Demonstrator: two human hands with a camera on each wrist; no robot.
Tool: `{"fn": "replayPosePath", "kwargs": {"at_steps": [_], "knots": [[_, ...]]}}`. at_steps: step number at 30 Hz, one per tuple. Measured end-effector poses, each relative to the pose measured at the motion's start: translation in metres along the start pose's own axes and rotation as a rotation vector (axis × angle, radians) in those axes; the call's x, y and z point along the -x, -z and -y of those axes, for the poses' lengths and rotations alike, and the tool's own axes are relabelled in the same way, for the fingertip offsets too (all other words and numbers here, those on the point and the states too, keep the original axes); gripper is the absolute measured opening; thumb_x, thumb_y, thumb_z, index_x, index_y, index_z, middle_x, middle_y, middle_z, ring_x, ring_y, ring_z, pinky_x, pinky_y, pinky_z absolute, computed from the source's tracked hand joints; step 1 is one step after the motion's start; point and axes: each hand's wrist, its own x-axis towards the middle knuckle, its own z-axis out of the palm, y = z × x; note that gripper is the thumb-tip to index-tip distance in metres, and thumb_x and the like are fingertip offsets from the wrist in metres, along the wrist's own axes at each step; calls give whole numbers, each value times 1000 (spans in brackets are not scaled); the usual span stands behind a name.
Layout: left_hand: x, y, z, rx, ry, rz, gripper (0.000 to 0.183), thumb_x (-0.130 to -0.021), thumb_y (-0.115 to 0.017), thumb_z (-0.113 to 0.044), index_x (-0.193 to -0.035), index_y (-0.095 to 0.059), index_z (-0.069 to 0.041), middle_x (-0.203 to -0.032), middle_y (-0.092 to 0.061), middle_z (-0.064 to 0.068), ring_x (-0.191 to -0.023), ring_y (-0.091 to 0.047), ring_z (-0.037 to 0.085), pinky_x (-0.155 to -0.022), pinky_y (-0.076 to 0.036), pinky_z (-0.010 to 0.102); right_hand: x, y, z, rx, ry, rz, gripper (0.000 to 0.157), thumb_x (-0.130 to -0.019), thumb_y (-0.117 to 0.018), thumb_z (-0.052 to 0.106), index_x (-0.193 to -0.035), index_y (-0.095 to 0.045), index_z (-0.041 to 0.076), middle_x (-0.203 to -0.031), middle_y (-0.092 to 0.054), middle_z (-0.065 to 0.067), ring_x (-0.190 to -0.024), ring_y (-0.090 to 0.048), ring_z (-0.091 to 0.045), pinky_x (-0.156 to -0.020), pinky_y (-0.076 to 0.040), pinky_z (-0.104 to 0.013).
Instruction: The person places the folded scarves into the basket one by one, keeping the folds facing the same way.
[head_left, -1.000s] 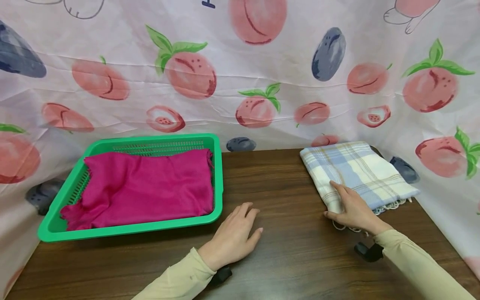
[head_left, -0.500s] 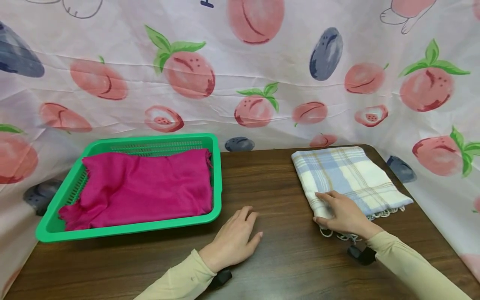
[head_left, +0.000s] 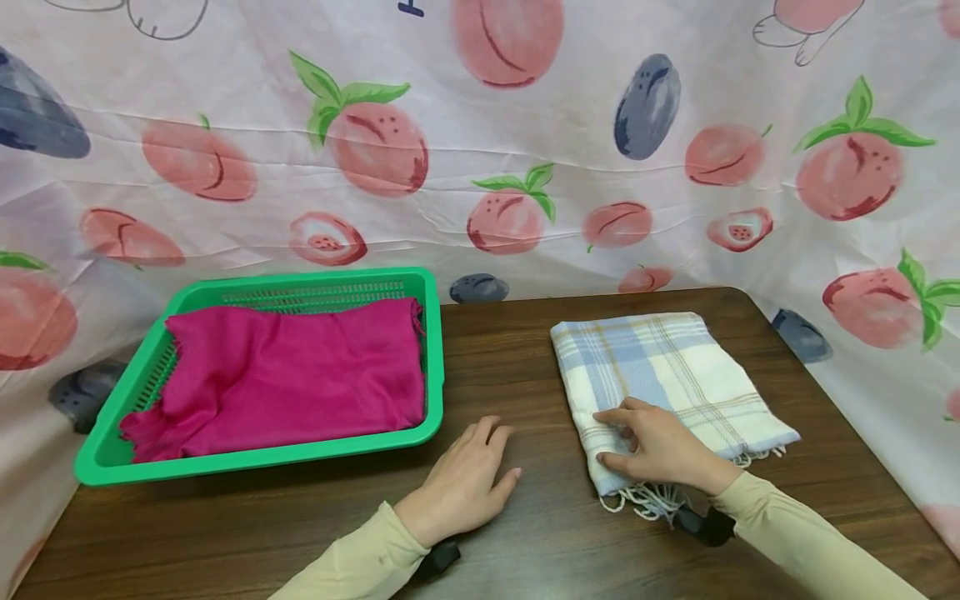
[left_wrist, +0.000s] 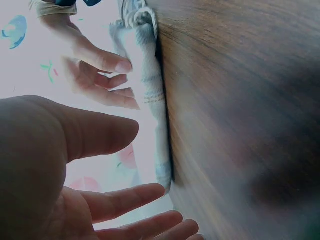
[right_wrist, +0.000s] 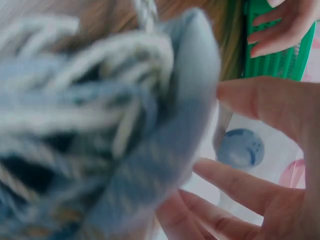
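Observation:
A folded plaid scarf (head_left: pixel 678 354) in white and light blue lies on the right part of the table, its fringe (head_left: pixel 648 500) toward the person. My right hand (head_left: pixel 663 448) rests on the scarf's near left part, with thumb and fingers spread and their tips on the cloth. The right wrist view shows those fingertips against the fold, beside the blurred fringe (right_wrist: pixel 90 120). Between basket and scarf, my left hand (head_left: pixel 459 490) is held low over the table with relaxed fingers and nothing in it. The left wrist view shows the scarf's folded edge (left_wrist: pixel 151 90) beyond that hand.
A green plastic basket (head_left: pixel 437 367) stands at the table's left, holding a folded magenta cloth (head_left: pixel 300 379) with a fringed edge. The dark wooden table (head_left: pixel 510 358) ends at the back against a fruit-printed curtain (head_left: pixel 517 142), which also hangs along both sides.
The plaid scarf has slid left and toward the person across the table, my right hand moving along on top of it. My left hand and the basket have stayed about where they were.

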Motion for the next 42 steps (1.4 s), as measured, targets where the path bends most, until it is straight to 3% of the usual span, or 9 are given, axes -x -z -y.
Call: {"fn": "replayPosePath", "kwargs": {"at_steps": [8,19,28,38,42], "knots": [[3,-1,1,2,9,-4,44,-91,-63,-22,-125,-54,4,-130,-50,23,-117,-53,38,-95,-46,48,-5,-12,19,-94,79,59,35,-76,-77,22,-105,-71,2,-75,-50,5,-60,-46,0,-56,-42,-16],[5,-2,2,-6,12,-9,45,-90,-64,-22,-125,-54,6,-128,-51,23,-116,-54,36,-94,-47,47,0,-18,50,-168,136,195,43,-82,-73,25,-117,-67,1,-78,-47,5,-61,-38,3,-56,-39,-15],[9,-4,3,-23,32,35,47,-91,-64,-22,-125,-52,8,-125,-51,21,-113,-53,34,-92,-47,46,-2,-24,71,-206,152,277,45,-84,-73,26,-120,-65,1,-82,-46,6,-62,-38,4,-57,-40,-14],[11,-5,4,-36,96,-7,49,-88,-67,-22,-122,-50,8,-108,-55,17,-91,-55,28,-72,-51,38,-4,-29,85,-184,171,321,48,-85,-71,32,-121,-65,2,-80,-45,9,-61,-34,2,-56,-37,-15],[12,-5,5,-17,132,-3,50,-88,-67,-23,-124,-50,8,-102,-56,15,-87,-56,27,-65,-50,36,-2,-26,82,-216,186,307,42,-87,-69,29,-119,-66,2,-84,-52,8,-64,-40,2,-58,-40,-14]]}}
